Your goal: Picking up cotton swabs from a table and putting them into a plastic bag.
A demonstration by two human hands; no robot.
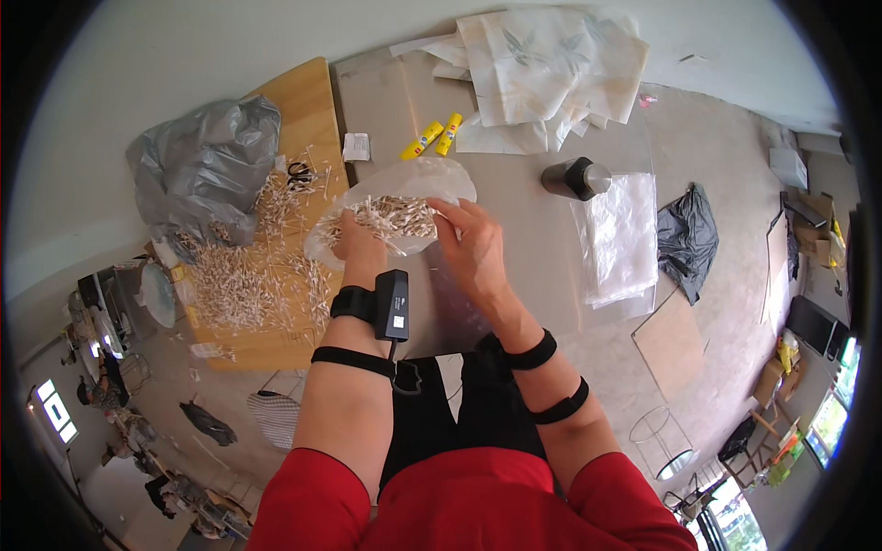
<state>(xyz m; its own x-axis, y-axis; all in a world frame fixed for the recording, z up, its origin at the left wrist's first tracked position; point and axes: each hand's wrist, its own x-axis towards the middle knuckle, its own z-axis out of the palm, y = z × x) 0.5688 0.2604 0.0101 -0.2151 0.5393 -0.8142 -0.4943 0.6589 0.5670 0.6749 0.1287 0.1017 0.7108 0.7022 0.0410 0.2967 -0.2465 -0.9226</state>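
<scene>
A clear plastic bag (439, 174) lies open on the table in front of me, with many cotton swabs (395, 217) inside. My left hand (358, 241) reaches into its near left side. The fingers of that hand are mostly hidden by the hand itself and the swabs. At the bag's right side, my right hand (473, 241) pinches the rim between thumb and fingers. To the left, a large loose heap of cotton swabs (241, 286) spreads over a wooden board (308, 96).
Left, a grey plastic bag (204, 161) rests by black scissors (299, 173). Two yellow tubes (423, 140) and crumpled translucent sheets (551, 69) lie at the back. Right, a dark bottle (571, 178) lies beside stacked clear bags (621, 243); a black bag (689, 243) is beyond.
</scene>
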